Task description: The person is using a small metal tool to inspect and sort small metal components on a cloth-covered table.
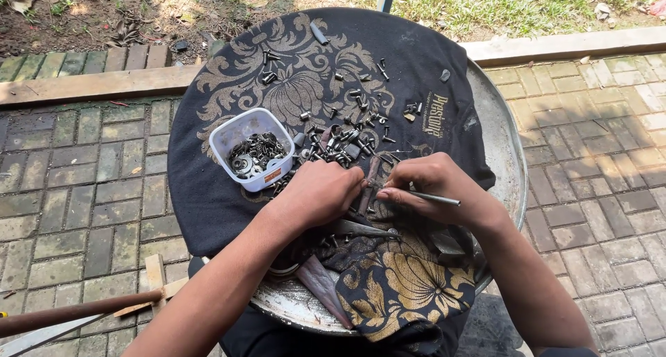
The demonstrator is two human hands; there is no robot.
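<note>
My left hand (320,192) rests fingers-down on a pile of small bolts and screws (340,143) spread on a black cloth (229,204) with gold floral print. What its fingers close on is hidden. My right hand (437,187) pinches a thin grey metal rod (436,199) that points right. The fingertips of both hands meet over a dark rusty strip of metal (370,183).
A white plastic tub (252,149) of washers and nuts stands left of the pile. The cloth covers a round metal tray (503,149) over brick paving. Loose bolts (270,65) lie at the far side. A wooden stick and metal bar (76,310) lie lower left.
</note>
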